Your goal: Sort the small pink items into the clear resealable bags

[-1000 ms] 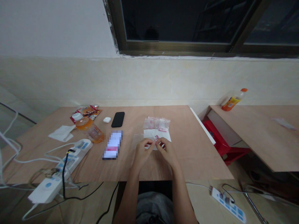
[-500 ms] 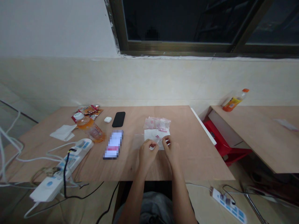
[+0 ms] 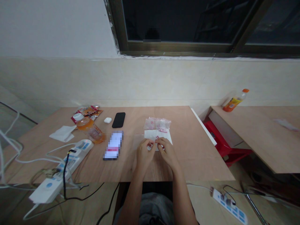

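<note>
My left hand (image 3: 144,153) and my right hand (image 3: 167,150) meet over a white sheet of paper (image 3: 150,133) on the wooden table. Thumb and fingers of each are pinched together, the tips almost touching. Whatever they pinch is too small to make out. Small red bits or marks show on the paper near my fingertips. Just beyond the paper lie small clear plastic bags (image 3: 157,124) with pinkish contents or print. A thin transparent sheet (image 3: 138,140) lies to the left, partly behind my left hand.
Left of my hands are a lit phone (image 3: 113,145), a black phone (image 3: 118,120), a white earbud case (image 3: 107,120), an orange drink bottle (image 3: 90,128), snack wrappers (image 3: 95,115), tissues (image 3: 62,133) and a power strip (image 3: 77,153) with cables. Another bottle (image 3: 232,104) stands on the right table.
My right hand has shifted slightly left and turned inward, so its fingertips now come close to those of my left hand. My left hand has moved a little left.
</note>
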A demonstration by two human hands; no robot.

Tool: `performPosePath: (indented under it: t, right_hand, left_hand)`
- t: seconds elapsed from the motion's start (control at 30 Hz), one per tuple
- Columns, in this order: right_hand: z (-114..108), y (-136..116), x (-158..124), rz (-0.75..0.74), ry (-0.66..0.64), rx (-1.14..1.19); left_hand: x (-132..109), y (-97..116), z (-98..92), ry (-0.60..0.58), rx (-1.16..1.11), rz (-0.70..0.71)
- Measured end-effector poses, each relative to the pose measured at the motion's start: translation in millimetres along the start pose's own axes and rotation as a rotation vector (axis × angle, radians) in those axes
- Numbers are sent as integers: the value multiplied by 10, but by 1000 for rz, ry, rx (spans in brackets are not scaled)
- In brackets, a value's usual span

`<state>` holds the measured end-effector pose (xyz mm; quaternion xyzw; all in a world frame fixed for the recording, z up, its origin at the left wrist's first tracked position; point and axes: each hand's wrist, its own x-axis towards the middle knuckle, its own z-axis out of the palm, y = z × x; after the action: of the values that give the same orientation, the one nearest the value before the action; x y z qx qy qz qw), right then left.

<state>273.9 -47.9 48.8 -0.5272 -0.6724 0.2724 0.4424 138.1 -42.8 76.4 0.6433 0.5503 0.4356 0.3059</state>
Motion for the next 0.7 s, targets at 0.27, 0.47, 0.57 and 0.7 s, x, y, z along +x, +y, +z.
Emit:
performPosePath:
  t: [0.27,0.47,0.57,0.7]
  right_hand:
    - [61,5,-12,76,-5,176]
    - [92,47,43,185,190,272]
    - [93,113,42,240,251,374]
    - [126,213,37,364,287,525]
  left_hand:
    - [34,-12,-32,-20,-158,43]
    - [104,-314,50,174,-438,-263]
    - [97,-357,52,59,-573,-353]
    - [76,-308,25,-102,-700,-431]
